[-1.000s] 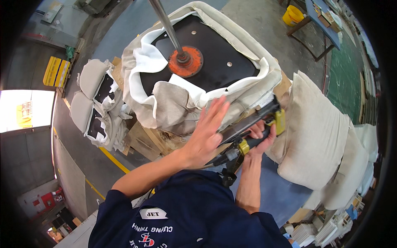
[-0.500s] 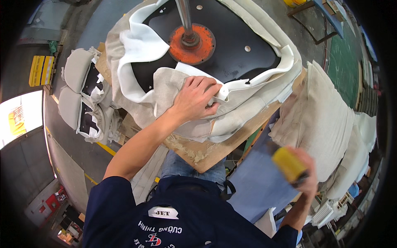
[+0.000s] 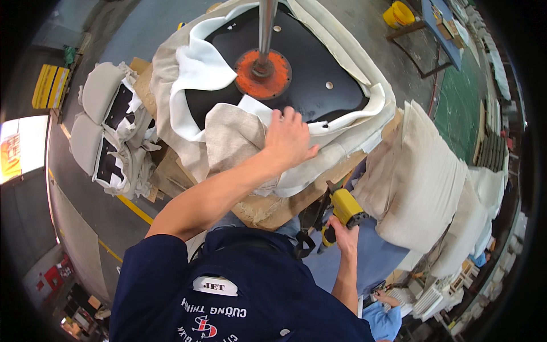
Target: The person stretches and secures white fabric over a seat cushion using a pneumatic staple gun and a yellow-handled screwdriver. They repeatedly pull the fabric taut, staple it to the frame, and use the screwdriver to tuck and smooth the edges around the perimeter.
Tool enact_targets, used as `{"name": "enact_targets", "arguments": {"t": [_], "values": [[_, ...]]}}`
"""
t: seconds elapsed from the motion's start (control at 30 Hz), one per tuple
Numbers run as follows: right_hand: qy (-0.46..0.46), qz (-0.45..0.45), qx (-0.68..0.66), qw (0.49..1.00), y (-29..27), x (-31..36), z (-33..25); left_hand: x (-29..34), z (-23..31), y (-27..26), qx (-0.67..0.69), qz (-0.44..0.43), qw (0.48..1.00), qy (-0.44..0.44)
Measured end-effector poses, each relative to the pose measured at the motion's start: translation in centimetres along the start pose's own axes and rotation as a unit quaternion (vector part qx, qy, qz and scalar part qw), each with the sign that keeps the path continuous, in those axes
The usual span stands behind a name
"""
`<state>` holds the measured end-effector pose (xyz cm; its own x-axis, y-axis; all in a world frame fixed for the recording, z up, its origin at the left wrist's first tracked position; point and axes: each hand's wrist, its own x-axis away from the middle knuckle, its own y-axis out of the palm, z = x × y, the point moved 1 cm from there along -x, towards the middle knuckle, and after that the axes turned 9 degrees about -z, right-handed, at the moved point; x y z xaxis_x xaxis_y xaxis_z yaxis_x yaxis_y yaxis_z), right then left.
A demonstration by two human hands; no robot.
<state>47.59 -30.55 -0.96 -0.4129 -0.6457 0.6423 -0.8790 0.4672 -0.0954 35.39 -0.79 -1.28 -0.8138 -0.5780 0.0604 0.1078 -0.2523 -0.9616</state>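
A chair seat lies underside up, its black base [image 3: 319,62] ringed by white padding [image 3: 196,65] and a loose beige fabric cover [image 3: 233,131]. My left hand [image 3: 288,137] is at the near edge of the seat, fingers bent over the fabric and padding, thumb out to the right. What lies under the palm is hidden. My right hand [image 3: 343,235] is wrapped round the grip of a yellow staple gun [image 3: 346,206], right of the seat's near edge and apart from it. A metal post with an orange round plate [image 3: 279,74] stands on the black base.
Under the seat is a wooden board [image 3: 256,214]. Covered seats [image 3: 102,91] are piled at the left, and beige fabric pieces [image 3: 421,188] are heaped at the right. A yellow bucket [image 3: 397,15] stands far right beside a blue table [image 3: 441,34]. Another person's blue sleeve [image 3: 382,322] shows lower right.
The staple gun has come leftward and up toward the seat in my right hand, its nose now near the board. My left hand has shifted slightly right and up along the edge.
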Motion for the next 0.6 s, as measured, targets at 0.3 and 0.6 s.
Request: {"name": "enact_targets", "arguments": {"t": [0.3, 0.6], "values": [[-0.077, -0.152, 0.209, 0.963, 1.7, -8.4, -7.5, 1.2, -4.0, 1.6, 0.036, -0.016, 0.995, 0.091], [-0.108, -0.188, 0.350, 0.911, 7.1, -9.1, -15.3, 2.8, -4.9, 3.5, 0.152, 0.034, 0.986, 0.056]]}}
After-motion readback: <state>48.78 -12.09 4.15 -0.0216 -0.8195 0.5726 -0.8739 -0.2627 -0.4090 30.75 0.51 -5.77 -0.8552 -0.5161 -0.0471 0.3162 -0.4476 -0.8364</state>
